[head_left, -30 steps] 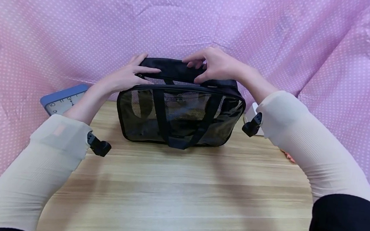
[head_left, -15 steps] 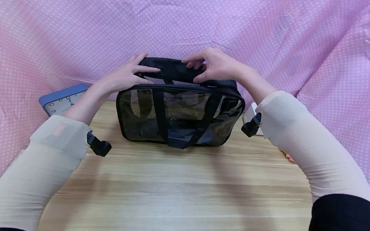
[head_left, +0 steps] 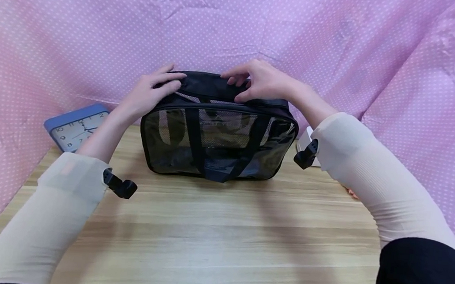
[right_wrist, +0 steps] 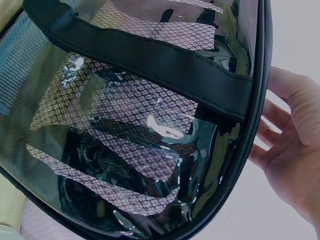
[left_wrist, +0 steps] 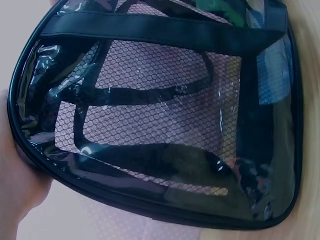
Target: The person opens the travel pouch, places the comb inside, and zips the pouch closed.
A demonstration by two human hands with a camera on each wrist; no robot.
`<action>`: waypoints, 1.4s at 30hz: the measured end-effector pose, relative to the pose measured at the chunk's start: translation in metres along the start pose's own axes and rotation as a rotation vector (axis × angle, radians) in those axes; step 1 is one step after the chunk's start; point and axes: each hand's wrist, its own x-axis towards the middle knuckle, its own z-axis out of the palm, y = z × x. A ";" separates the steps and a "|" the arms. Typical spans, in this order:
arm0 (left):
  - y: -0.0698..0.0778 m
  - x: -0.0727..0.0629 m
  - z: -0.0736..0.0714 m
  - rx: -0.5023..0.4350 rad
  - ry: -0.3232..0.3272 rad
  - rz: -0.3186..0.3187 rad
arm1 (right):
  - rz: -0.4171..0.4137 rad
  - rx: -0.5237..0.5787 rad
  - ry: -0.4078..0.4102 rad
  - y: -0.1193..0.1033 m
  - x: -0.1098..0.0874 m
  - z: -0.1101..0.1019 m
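A see-through bag [head_left: 159, 153] with black trim and black straps stands upright at the far side of the wooden table. In the head view my left hand [head_left: 143, 94] is at its top left corner, with fingers fairly straight over the black top panel [head_left: 204, 84]. My right hand [head_left: 264, 83] grips the right part of that panel, thumb at the front and bent fingers behind. Through the clear side, the left wrist view shows mesh [left_wrist: 150, 120] and dark shapes inside. The right wrist view has the right fingers [right_wrist: 270, 117] behind the bag's edge, partly hidden.
A blue square clock [head_left: 74, 130] leans behind my left forearm. Beyond the bag's right side is a white object [head_left: 304, 138], partly covered by my right wrist. A small orange thing [head_left: 352, 192] shows beside the right sleeve. Pink dotted cloth [head_left: 223, 21] hangs behind the table.
My left hand has lifted off the bag's front top edge and drawn back to the left, its fingers closer together. The right hand stays in place on the bag. More of the clock shows.
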 end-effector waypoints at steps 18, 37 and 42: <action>-0.027 -0.066 0.042 -0.330 0.652 0.006 | -0.021 -0.002 0.008 -0.016 0.011 -0.003; -0.053 -0.089 0.077 -0.269 0.733 0.124 | -0.114 -0.067 0.131 -0.080 0.050 0.013; -0.054 -0.090 0.079 -0.257 0.741 0.148 | -0.134 -0.123 0.105 -0.098 0.064 0.023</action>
